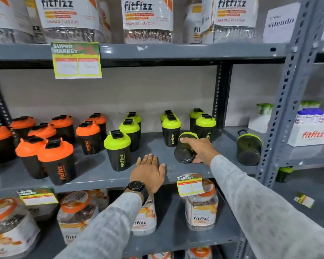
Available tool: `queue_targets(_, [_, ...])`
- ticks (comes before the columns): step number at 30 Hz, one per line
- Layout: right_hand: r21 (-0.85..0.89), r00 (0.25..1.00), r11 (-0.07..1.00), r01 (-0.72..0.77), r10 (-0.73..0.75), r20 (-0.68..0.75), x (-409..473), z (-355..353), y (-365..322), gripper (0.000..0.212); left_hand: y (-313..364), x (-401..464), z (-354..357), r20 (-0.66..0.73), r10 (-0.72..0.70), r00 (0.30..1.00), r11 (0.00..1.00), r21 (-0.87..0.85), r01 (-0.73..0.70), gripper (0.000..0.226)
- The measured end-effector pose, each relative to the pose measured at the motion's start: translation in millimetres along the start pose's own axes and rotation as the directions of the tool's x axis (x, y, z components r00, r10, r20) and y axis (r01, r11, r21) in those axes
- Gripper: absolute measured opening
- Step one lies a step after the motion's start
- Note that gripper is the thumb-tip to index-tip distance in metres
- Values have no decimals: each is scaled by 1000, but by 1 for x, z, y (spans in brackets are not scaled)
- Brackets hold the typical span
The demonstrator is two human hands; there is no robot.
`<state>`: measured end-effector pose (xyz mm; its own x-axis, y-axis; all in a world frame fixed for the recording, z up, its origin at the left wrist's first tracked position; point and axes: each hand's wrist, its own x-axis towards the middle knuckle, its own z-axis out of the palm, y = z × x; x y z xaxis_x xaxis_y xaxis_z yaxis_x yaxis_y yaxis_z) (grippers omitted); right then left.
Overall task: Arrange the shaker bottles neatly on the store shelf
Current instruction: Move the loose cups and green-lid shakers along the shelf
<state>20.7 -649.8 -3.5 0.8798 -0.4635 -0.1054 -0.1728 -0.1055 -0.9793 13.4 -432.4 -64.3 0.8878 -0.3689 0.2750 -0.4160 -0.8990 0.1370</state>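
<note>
On the grey middle shelf (94, 171) stand several black shaker bottles with orange lids (56, 159) on the left and several with green lids (118, 150) in the middle and right. One green-lidded shaker bottle (184, 149) lies on its side, base toward me, and my right hand (201, 149) is closed around it. My left hand (149, 171) lies flat and open on the shelf's front edge, a watch on its wrist. Another green-lidded shaker (249, 148) lies on its side at the shelf's right end, beside the upright post.
Large fitfizz jars (148, 19) fill the shelf above, and orange-lidded jars (201, 210) the shelf below. Price tags (77, 60) hang from the shelf edges. A perforated grey post (284, 101) divides off the neighbouring shelf, which holds a white fitfizz box (310, 134).
</note>
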Motion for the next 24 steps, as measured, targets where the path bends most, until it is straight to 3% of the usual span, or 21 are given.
queue_targets(3, [56,999,998,25,-22,-48,-1,5,-2,87,-1,0,2,-14,3,1000,1000,-1,-3,65])
queue_targets(7, [-28,960,975,222,-224,-169,-14,8,-3,88,0,0,2,-21,8,1000,1000,0,-8,65])
queue_targets(9, [-127,921,941,314,-334,-203,-22,9,0,97,0,0,2,-21,8,1000,1000,3,-8,65])
queue_targets(15, [-294,751,773,562,-626,-208,-42,17,25,90,0,0,3,-21,3,1000,1000,2,-3,66])
queue_targets(24, [-375,696,690,619,-703,-146,-47,25,41,93,-1,1,6,-8,-8,1000,1000,4,8,68])
